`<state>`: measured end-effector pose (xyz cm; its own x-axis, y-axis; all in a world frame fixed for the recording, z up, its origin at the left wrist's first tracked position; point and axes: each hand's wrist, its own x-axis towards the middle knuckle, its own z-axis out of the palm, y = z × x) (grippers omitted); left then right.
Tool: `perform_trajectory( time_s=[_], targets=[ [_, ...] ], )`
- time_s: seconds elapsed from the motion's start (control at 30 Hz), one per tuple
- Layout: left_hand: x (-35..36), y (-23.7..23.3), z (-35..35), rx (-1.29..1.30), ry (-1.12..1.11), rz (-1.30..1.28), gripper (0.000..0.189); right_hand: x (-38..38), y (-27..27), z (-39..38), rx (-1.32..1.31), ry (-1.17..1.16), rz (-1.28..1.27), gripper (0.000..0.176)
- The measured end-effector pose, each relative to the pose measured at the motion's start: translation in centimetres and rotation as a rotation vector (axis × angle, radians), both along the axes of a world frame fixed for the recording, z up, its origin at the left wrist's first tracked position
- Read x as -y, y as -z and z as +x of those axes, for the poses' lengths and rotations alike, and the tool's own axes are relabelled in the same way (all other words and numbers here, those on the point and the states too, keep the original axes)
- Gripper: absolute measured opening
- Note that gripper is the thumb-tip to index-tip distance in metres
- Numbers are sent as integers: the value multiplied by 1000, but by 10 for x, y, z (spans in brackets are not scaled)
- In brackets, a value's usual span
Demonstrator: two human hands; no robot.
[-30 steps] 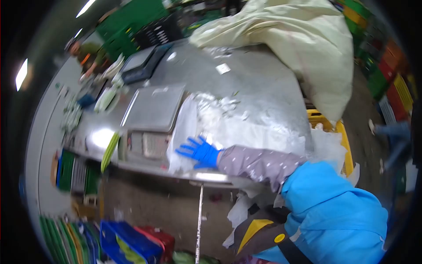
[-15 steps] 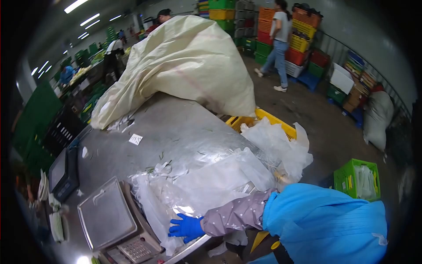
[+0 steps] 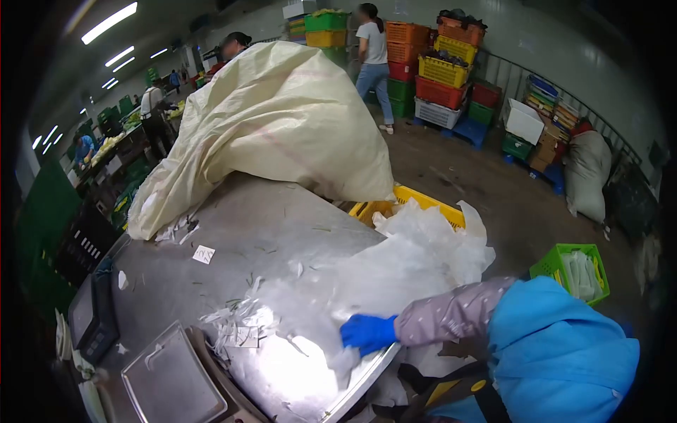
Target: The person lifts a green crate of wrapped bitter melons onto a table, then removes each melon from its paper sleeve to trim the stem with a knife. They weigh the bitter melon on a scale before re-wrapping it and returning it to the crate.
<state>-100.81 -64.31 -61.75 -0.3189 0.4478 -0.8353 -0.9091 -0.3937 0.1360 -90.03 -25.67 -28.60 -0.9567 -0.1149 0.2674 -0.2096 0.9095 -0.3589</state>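
My right hand (image 3: 369, 334), in a blue glove, is at the near edge of the metal table (image 3: 247, 204). Its fingers are closed on the thin translucent plastic sheet (image 3: 317, 317), which is crumpled and partly blurred. This plastic stretches back toward a white plastic bag (image 3: 430, 243) hanging over the yellow crate (image 3: 367, 211). Crumpled white scraps (image 3: 236, 326) lie left of the hand. My left hand is out of view.
A large cream sack (image 3: 282, 120) covers the table's far side. Two scales (image 3: 173, 384) (image 3: 95, 317) stand at left. A green crate (image 3: 557, 264) sits at right. People (image 3: 372, 60) and stacked crates (image 3: 441, 77) are in the background.
My right hand has moved right and slightly up from lying spread, and its fingers have closed. The plastic has been drawn toward the right, baring shiny metal. The standing person has moved left.
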Motion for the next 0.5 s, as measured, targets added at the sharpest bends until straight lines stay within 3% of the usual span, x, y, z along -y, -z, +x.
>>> perform_trajectory(
  time_s=[0.1,0.17,0.23,0.5],
  targets=[
    [-60,-52,-7,-158,136,-42,19,-67,-14,41,-69,101,19,31],
    [-86,-74,-10,-232,211,-65,19,-102,-23,65,151,303,155,33],
    [-103,-93,-8,-301,287,-93,19,-138,-24,89,183,389,247,34],
    [-94,-156,27,-524,682,-281,19,-223,10,156,106,863,134,36]
  ],
)
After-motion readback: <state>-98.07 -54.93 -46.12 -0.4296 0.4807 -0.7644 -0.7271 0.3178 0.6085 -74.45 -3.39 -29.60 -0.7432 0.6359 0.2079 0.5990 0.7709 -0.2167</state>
